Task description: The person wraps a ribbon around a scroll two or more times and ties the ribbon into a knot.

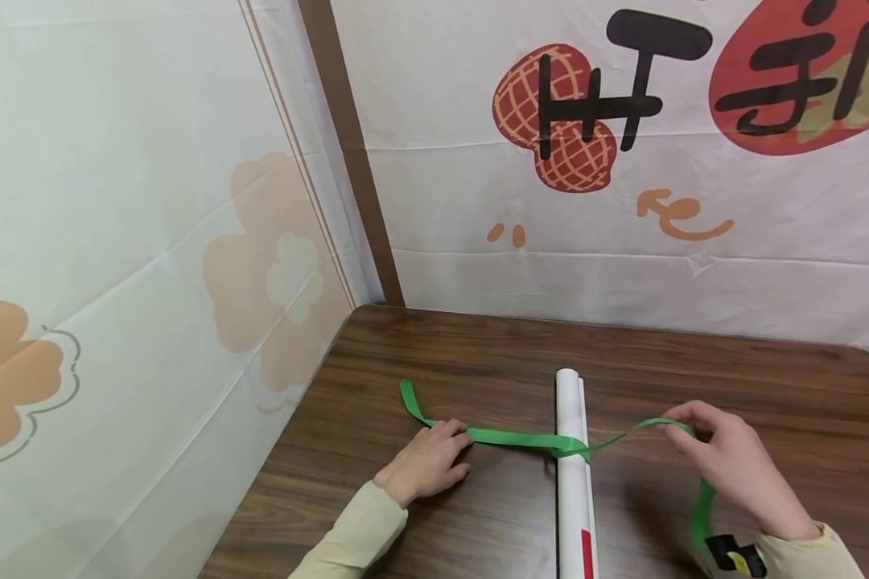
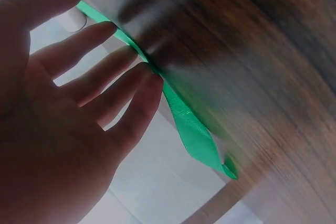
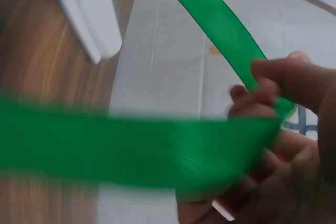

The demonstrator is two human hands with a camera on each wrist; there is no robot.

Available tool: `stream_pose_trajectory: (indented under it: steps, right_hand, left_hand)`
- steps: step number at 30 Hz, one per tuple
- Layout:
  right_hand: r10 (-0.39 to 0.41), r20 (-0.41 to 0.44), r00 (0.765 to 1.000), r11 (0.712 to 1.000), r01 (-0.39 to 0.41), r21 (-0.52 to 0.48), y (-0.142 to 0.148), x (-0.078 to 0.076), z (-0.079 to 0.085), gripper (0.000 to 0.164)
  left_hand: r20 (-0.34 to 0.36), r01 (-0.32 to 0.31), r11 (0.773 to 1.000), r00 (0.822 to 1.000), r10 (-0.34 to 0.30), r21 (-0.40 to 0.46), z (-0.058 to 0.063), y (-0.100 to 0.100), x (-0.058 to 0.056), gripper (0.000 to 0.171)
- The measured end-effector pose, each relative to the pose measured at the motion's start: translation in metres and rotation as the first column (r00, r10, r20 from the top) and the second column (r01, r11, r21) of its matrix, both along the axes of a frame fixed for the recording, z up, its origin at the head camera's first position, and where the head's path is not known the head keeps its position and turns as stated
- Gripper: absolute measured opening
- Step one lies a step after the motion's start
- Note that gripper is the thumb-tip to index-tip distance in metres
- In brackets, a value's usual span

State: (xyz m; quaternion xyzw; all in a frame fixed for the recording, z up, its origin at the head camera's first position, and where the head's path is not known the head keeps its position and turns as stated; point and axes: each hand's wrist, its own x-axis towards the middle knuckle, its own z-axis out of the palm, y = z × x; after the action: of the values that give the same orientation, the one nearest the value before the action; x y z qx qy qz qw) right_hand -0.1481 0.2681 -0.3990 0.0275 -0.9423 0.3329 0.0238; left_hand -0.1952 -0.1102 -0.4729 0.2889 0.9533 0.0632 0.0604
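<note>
Long flat shiny green ribbon: whereabouts?

Lower half of frame, on & above brown wood-grain table. Wrapped round slim white roll, apparently paper, red patch nr. bottom edge. One tail out L, curled at the tip; other tail up to the R.

L hand?

Lower ctr.-L. Nearly straight fingers, slightly spread, tips on the L tail; thumb well apart. No grip.

R hand?

Lower R. Thumb & forefinger clamped on the R tail; spare length hanging toward bottom edge, nr. black wrist strap. Touching strap? Can't tell.

Risks?

Pulling too hard on R: prob. loss of the L tail from under those fingertips, merely resting there. Also poss. roll or skid of the white roll, w/ no hand on it. Too tight: maybe a dent. Too slack: likely slip of the loop along smooth surface. Plus poss. snag on strap, or twist in the hanging length.
</note>
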Motion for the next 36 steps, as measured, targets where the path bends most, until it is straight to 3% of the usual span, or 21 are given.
stream_pose_trajectory:
  steps: [3, 6, 13, 27, 36]
  right_hand:
    - [0.038, 0.121, 0.992, 0.999, -0.037, -0.008, 0.014, -0.008, 0.001, 0.037]
    - [0.049, 0.17, 0.984, 0.999, -0.05, -0.001, 0.027, -0.017, 0.001, 0.041]
    - [0.021, 0.13, 0.991, 0.998, -0.029, 0.056, 0.05, -0.031, -0.004, 0.038]
    - [-0.028, 0.169, 0.985, 0.996, 0.013, 0.088, 0.079, -0.053, -0.014, 0.052]
    - [-0.098, 0.228, 0.969, 0.995, 0.096, 0.02, 0.097, -0.061, -0.023, 0.056]
  left_hand:
    - [-0.002, 0.006, 1.0, 1.0, -0.006, -0.007, 0.0, -0.001, 0.0, 0.035]
    - [0.002, 0.006, 1.0, 1.0, -0.006, -0.009, -0.001, -0.001, -0.001, 0.035]
    - [0.017, -0.003, 1.0, 1.0, 0.004, -0.021, -0.003, -0.001, -0.002, 0.035]
    - [0.025, -0.012, 1.0, 1.0, 0.012, -0.022, -0.005, -0.004, -0.002, 0.036]
    - [0.037, -0.02, 1.0, 0.999, 0.02, -0.019, -0.006, -0.005, -0.003, 0.038]
